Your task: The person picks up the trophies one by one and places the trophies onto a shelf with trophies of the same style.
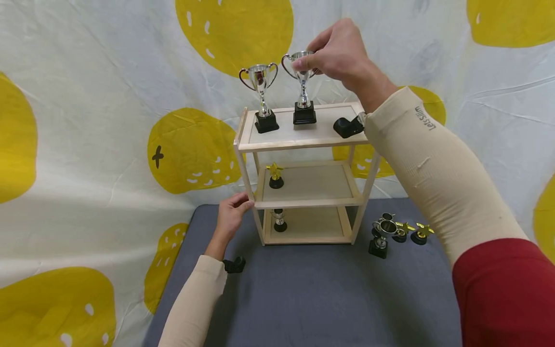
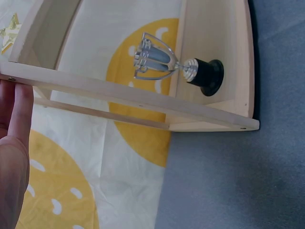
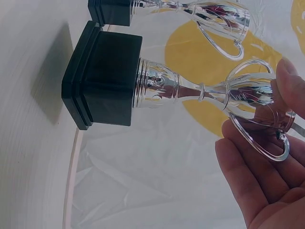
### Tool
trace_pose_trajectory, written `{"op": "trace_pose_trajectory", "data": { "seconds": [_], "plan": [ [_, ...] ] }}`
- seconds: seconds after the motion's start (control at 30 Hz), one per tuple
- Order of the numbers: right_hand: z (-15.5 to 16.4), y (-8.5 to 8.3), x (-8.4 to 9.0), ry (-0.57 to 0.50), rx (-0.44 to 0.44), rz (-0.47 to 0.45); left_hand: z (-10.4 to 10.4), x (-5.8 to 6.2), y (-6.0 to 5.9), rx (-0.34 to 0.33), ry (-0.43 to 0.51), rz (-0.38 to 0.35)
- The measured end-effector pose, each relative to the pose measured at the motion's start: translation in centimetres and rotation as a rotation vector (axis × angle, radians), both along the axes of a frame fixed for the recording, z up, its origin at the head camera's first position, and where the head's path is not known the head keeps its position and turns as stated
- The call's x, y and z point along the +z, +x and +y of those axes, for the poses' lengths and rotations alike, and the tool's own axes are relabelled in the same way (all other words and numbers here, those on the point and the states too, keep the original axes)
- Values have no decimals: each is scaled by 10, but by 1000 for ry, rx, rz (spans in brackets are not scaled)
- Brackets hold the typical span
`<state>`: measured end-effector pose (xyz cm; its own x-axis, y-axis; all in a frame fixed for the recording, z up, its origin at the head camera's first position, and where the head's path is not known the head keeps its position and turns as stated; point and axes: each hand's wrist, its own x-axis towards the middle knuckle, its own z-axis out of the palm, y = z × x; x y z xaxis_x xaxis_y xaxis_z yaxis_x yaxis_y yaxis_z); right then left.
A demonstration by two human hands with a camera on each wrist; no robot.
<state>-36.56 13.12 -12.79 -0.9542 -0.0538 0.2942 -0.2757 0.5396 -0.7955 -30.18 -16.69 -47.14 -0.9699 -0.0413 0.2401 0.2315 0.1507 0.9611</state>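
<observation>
In the head view my right hand [image 1: 340, 50] pinches a silver trophy cup [image 1: 303, 89] by its bowl, thumb in front. The cup hangs upright over the top board of a wooden shelf [image 1: 299, 143]; in the right wrist view its black base [image 3: 107, 78] casts a shadow on the board. Left of it, a matching silver cup [image 1: 265, 120] stands on the same board. My left hand [image 1: 230, 217] holds the shelf's left front post at middle-board height, fingertips partly hidden behind the post in the left wrist view.
A gold star trophy [image 1: 276, 182] stands on the middle board's left side, and a small silver cup [image 2: 155, 59] on the bottom board. Right of the shelf, silver cups [image 1: 379, 243] and gold star trophies [image 1: 419, 236] stand on the grey table [image 1: 303, 299]. A patterned cloth [image 1: 108, 120] hangs behind.
</observation>
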Motion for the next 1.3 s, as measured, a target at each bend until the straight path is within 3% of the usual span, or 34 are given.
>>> {"op": "trace_pose_trajectory", "data": {
  "seconds": [0.5,1.3],
  "plan": [
    [3,-6,1,-26,-11,-40,3,2,0,6,-6,-6],
    [1,-10,-4,1,-14,-31,4,1,0,3,-14,-12]
  ]
}}
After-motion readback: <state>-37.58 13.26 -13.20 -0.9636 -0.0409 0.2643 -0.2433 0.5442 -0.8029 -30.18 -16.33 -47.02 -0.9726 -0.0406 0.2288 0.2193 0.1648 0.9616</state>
